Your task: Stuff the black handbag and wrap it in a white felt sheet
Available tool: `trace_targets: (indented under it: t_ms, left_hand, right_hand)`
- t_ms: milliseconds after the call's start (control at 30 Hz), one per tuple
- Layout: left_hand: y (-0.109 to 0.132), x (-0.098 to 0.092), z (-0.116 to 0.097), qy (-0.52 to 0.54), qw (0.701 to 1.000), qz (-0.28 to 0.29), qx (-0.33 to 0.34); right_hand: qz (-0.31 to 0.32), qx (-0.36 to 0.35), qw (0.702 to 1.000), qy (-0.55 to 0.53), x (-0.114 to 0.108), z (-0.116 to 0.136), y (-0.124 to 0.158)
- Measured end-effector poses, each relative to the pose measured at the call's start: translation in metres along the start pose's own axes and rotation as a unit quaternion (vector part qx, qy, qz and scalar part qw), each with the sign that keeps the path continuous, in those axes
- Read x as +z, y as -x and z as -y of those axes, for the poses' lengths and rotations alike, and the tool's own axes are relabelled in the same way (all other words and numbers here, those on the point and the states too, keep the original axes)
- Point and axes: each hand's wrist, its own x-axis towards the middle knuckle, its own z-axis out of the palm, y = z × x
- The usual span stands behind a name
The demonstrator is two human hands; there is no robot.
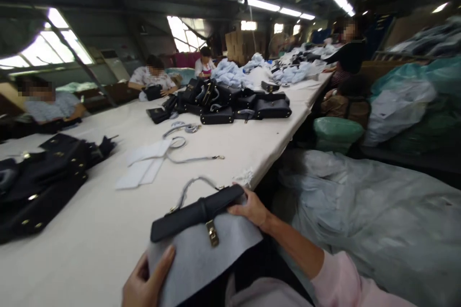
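Note:
A black handbag (196,211) with a gold clasp (212,233) is held at the table's near edge. A grey-white sheet (201,254) covers its front below the black flap, and its handle (192,184), wrapped in pale material, arches up behind. My left hand (149,276) grips the bag's lower left side, thumb over the sheet. My right hand (250,207) holds the right end of the flap, thumb in front and fingers behind. The bag's underside is out of view.
Black bags (43,182) lie at the left and more bags (230,100) farther up the white table (97,230). White sheets (144,165) and straps (194,158) lie mid-table. Plastic-wrapped goods (367,211) fill the right side. Several people sit or stand around the table.

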Motion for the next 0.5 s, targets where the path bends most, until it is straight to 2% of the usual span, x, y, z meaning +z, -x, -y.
trace_targets:
  t_ms: [67,167,267,333,400,500]
  left_hand:
    - [0.001,0.002,-0.004,0.035,0.998,0.056,-0.006]
    - [0.003,0.009,-0.007,0.059,0.992,0.110,0.019]
    - [0.010,0.015,0.005,0.102,0.985,0.138,-0.022]
    - [0.016,0.014,0.021,0.119,0.984,0.124,-0.045]
    - [0.021,0.012,0.039,0.130,0.984,0.101,-0.062]
    - [0.033,0.008,0.060,0.115,0.982,0.064,-0.133]
  right_hand:
    - [-0.019,0.008,0.999,0.026,-0.004,0.003,-0.004]
    - [-0.050,0.011,0.996,0.071,-0.006,0.005,-0.011]
    - [-0.041,0.042,0.994,0.097,-0.004,0.010,-0.012]
    - [0.014,0.069,0.993,0.093,-0.003,0.016,-0.005]
    - [0.115,0.097,0.988,0.041,-0.006,0.021,0.009]
    - [0.270,0.153,0.949,-0.054,-0.018,0.012,0.039]
